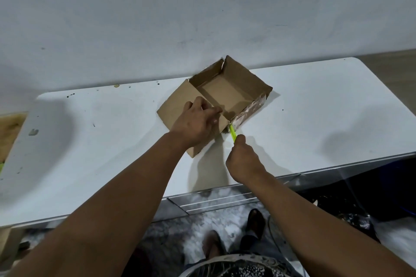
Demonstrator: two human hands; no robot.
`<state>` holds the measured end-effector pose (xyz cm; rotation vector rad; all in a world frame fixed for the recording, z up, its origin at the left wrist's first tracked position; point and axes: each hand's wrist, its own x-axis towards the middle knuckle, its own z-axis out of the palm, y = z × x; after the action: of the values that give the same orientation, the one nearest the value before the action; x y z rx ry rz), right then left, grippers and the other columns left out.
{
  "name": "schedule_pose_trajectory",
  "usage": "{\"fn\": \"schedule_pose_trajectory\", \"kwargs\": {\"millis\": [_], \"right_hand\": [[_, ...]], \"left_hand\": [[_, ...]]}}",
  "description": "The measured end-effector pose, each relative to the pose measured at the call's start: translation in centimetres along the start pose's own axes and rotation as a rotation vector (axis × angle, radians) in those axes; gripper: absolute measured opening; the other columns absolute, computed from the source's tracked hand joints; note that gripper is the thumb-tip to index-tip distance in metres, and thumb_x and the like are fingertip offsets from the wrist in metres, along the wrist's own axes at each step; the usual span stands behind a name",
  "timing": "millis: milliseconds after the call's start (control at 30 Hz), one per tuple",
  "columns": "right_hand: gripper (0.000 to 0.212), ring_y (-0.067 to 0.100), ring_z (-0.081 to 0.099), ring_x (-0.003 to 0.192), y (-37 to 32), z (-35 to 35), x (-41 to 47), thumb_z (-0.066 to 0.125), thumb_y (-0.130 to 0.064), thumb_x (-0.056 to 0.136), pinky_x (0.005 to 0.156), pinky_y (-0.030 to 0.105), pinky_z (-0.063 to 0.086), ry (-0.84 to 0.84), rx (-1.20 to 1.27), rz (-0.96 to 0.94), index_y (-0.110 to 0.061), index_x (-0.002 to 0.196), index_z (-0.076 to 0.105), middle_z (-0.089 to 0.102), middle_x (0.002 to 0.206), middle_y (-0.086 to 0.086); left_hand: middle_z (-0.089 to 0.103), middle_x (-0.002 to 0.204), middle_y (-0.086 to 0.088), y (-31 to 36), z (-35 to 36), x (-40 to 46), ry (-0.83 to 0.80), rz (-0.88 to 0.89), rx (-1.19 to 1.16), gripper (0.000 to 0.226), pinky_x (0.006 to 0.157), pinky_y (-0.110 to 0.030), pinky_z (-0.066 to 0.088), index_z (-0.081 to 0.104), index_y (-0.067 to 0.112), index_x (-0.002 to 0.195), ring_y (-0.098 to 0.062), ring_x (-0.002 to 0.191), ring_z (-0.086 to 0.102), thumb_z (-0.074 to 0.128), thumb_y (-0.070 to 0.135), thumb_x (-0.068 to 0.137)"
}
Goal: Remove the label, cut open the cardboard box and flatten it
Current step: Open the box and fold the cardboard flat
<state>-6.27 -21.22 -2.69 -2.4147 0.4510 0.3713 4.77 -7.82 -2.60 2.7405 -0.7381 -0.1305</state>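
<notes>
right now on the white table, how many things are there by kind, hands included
cardboard box, open and partly cut: 1
green utility knife, at the box's near corner: 1
hands: 2, left hand on the folded-down flap, right hand gripping the knife
total: 4

Open brown cardboard box (227, 92), one side flattened
</notes>
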Motion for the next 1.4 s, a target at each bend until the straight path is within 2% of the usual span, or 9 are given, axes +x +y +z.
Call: {"fn": "schedule_pose_trajectory", "kwargs": {"millis": [233,367,500,600,767,967,1100,1233,1400], "right_hand": [[0.044,0.042,0.061,0.103,0.0,-0.3,0.6,0.042,-0.008,0.091,0.077,0.041,0.051,-0.13,-0.007,0.096,-0.003,0.133,0.031,0.057,0.12,0.021],[0.047,0.039,0.062,0.09,-0.2,-0.9,1.0,0.043,-0.007,0.091,0.043,0.032,0.051,-0.209,0.014,0.162,-0.006,0.136,0.029,0.05,0.11,0.013],[0.055,0.035,0.06,0.091,-0.3,-1.3,1.4,0.045,-0.007,0.092,0.039,0.027,0.049,-0.256,0.015,0.187,-0.009,0.143,0.023,0.051,0.12,0.014],[0.038,0.029,0.06,0.073,0.3,-1.7,1.0,0.04,-0.01,0.094,0.034,0.021,0.045,-0.243,0.093,0.152,-0.005,0.131,0.034,0.05,0.097,0.008],[0.012,0.027,0.059,0.064,1.0,-3.1,-0.7,0.038,-0.019,0.094,0.048,0.043,0.06,-0.117,0.255,0.045,-0.012,0.1,0.045,0.053,0.085,0.01],[0.007,0.039,0.058,0.074,0.2,-4.7,0.7,0.044,-0.025,0.095,0.064,0.052,0.055,0.198,0.16,-0.257,-0.02,0.098,0.04,0.054,0.084,0.01],[0.024,0.043,0.058,0.093,0.6,-6.6,3.2,0.046,-0.019,0.096,0.072,0.045,0.049,0.315,-0.037,-0.314,-0.007,0.117,0.045,0.056,0.111,0.018],[0.037,0.044,0.06,0.092,1.1,-8.1,4.6,0.046,-0.024,0.095,0.073,0.042,0.047,0.345,-0.081,-0.213,-0.009,0.128,0.046,0.062,0.103,0.021],[0.023,0.04,0.06,0.085,0.5,-11.0,6.2,0.054,-0.021,0.084,0.067,0.034,0.039,0.469,0.01,-0.123,-0.011,0.105,0.049,0.059,0.087,0.011]], "left_hand": [[0.043,0.133,-0.009,0.3,0.1,0.1,0.015,-0.001,0.006,0.042,0.098,-0.041,0.043,0.049,0.035,0.144,-0.033,0.118,0.04,0.045,0.035,0.102],[0.044,0.13,-0.008,0.0,0.3,0.2,0.009,-0.003,-0.005,0.042,0.098,-0.041,0.042,0.049,0.036,0.144,-0.033,0.114,0.041,0.047,0.033,0.102],[0.045,0.126,-0.009,-0.2,0.6,0.3,0.023,0.002,-0.009,0.043,0.097,-0.041,0.042,0.051,0.035,0.142,-0.032,0.113,0.042,0.044,0.037,0.099],[0.045,0.121,-0.003,-0.3,0.9,0.1,0.035,-0.035,-0.026,0.05,0.095,-0.039,0.042,0.052,0.038,0.137,-0.028,0.117,0.043,0.032,0.057,0.095],[0.045,0.128,-0.004,0.2,0.9,0.0,0.06,-0.068,-0.041,0.044,0.094,-0.038,0.043,0.054,0.037,0.136,-0.028,0.119,0.039,0.046,0.055,0.097],[0.047,0.126,-0.001,0.2,0.7,-0.3,0.098,-0.122,-0.04,0.04,0.094,-0.042,0.046,0.059,0.036,0.125,-0.028,0.116,0.043,0.044,0.053,0.091],[0.048,0.128,0.0,-0.4,0.1,-0.9,0.089,-0.143,-0.069,0.043,0.096,-0.045,0.046,0.062,0.035,0.12,-0.029,0.119,0.044,0.043,0.055,0.087],[0.047,0.134,0.001,-1.3,-0.3,-1.1,0.07,-0.162,-0.096,0.033,0.1,-0.045,0.046,0.062,0.033,0.12,-0.028,0.126,0.042,0.055,0.048,0.091],[0.048,0.138,-0.001,-2.4,-0.6,-1.2,0.034,-0.161,-0.118,0.04,0.103,-0.047,0.044,0.063,0.033,0.124,-0.032,0.129,0.041,0.052,0.042,0.087]]}}
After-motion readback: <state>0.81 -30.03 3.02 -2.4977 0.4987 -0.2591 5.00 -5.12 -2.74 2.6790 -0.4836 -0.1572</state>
